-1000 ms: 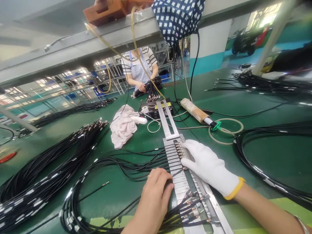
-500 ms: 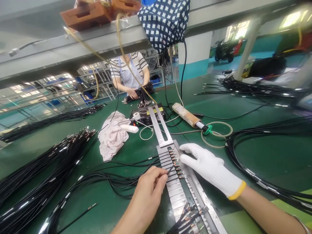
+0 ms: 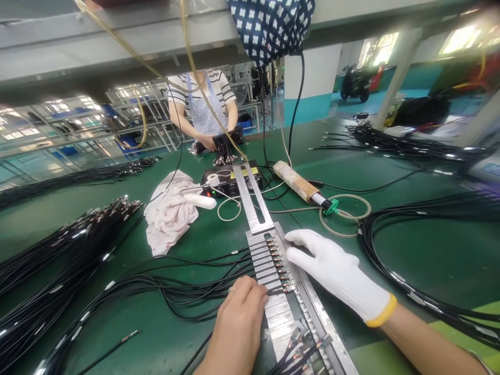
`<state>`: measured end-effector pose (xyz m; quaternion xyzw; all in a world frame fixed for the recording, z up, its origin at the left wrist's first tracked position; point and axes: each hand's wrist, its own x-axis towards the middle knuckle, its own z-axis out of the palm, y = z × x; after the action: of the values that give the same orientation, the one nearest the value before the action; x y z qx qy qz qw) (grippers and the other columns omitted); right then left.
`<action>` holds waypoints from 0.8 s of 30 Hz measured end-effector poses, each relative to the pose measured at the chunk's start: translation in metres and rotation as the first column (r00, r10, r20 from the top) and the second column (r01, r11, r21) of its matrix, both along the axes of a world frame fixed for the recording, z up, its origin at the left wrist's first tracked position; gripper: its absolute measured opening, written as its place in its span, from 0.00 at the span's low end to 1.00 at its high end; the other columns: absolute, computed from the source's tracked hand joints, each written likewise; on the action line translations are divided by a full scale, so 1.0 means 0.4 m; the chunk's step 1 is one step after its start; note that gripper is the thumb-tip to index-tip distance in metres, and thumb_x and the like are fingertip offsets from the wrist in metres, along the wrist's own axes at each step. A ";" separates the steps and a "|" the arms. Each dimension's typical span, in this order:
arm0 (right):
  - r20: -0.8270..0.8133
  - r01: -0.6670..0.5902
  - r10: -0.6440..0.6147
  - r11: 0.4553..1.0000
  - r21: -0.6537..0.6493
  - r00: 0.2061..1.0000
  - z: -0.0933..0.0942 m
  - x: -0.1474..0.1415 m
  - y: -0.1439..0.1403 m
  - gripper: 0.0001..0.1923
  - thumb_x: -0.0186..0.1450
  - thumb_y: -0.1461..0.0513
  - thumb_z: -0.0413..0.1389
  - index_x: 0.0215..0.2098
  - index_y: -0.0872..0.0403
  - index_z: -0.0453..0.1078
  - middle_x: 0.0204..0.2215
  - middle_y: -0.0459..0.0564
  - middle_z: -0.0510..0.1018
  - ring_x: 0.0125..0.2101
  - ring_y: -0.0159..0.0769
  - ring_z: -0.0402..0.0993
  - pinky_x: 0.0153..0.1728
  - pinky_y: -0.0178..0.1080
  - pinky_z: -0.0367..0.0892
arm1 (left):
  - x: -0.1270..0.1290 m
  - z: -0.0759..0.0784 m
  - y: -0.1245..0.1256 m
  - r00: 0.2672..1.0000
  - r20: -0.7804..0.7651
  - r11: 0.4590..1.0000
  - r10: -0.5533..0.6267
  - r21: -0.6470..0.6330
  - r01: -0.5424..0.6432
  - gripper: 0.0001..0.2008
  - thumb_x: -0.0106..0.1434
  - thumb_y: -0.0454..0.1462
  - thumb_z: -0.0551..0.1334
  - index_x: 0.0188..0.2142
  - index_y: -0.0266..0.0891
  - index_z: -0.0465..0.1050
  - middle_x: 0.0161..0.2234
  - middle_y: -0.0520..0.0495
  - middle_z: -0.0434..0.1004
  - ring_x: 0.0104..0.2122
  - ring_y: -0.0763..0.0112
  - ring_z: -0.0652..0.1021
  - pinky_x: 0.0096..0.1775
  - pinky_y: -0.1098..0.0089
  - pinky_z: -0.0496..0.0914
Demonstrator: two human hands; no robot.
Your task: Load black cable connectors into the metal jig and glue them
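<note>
Slotted steel fixture (image 3: 278,307) lies mid-counter, near the front edge, copper-tipped black cables (image 3: 187,284) seated in grooves. Bare left hand (image 3: 238,325): grip pinches one thin cable. White knit-gloved right hand (image 3: 336,271): fingers spread flat on the fixture's rail

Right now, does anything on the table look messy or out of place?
Yes. A crumpled pink cloth lies heaped among the black cables, and one loose cable lies apart from the bundles, near the table's front edge.
</note>
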<state>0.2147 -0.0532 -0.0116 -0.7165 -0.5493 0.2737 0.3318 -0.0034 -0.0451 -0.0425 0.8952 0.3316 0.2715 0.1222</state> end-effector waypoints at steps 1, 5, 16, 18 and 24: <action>0.003 0.003 -0.003 1.000 -0.010 1.000 0.002 -0.001 -0.001 0.15 0.65 0.56 0.53 0.49 0.45 0.73 0.52 0.46 0.79 0.50 0.45 0.75 0.57 0.50 0.65 | 0.000 -0.002 0.000 1.000 -0.021 1.000 -0.010 0.016 0.010 0.12 0.70 0.27 0.52 0.35 0.37 0.71 0.34 0.47 0.72 0.33 0.66 0.75 0.36 0.67 0.70; 0.009 -0.002 0.002 1.000 0.010 1.000 0.004 -0.001 -0.001 0.14 0.65 0.56 0.53 0.48 0.44 0.74 0.51 0.45 0.79 0.49 0.45 0.76 0.56 0.49 0.66 | -0.005 -0.008 0.001 0.994 -0.106 1.000 -0.020 0.022 0.022 0.12 0.71 0.26 0.51 0.35 0.38 0.70 0.35 0.47 0.72 0.34 0.65 0.74 0.37 0.66 0.70; 0.036 -0.028 0.026 0.998 0.054 0.999 0.005 -0.005 -0.006 0.13 0.65 0.56 0.53 0.46 0.44 0.75 0.48 0.45 0.81 0.45 0.45 0.78 0.51 0.49 0.70 | 0.007 -0.011 -0.006 0.991 -0.130 0.998 -0.018 0.065 0.027 0.12 0.70 0.27 0.49 0.39 0.38 0.70 0.35 0.45 0.72 0.34 0.63 0.73 0.35 0.66 0.70; 0.052 -0.027 0.026 0.999 0.026 0.998 0.012 -0.006 -0.008 0.13 0.65 0.56 0.54 0.46 0.44 0.74 0.49 0.45 0.80 0.46 0.45 0.77 0.51 0.50 0.69 | 0.007 -0.007 -0.003 0.996 -0.093 1.000 -0.010 -0.021 0.008 0.12 0.71 0.28 0.50 0.39 0.39 0.71 0.35 0.46 0.73 0.34 0.64 0.74 0.36 0.67 0.70; 0.149 -0.034 0.049 0.994 -0.101 0.988 0.033 -0.006 -0.014 0.17 0.64 0.58 0.56 0.51 0.42 0.72 0.55 0.44 0.77 0.53 0.47 0.74 0.52 0.51 0.68 | 0.010 0.014 0.001 1.000 -0.020 0.974 0.009 -0.228 -0.013 0.10 0.72 0.30 0.52 0.37 0.40 0.71 0.35 0.47 0.73 0.35 0.66 0.76 0.37 0.70 0.70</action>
<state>0.2124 -0.0589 0.0018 -0.7389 -0.5737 0.2521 0.2477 0.0006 -0.0449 -0.0369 0.8759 0.3667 0.2240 0.2194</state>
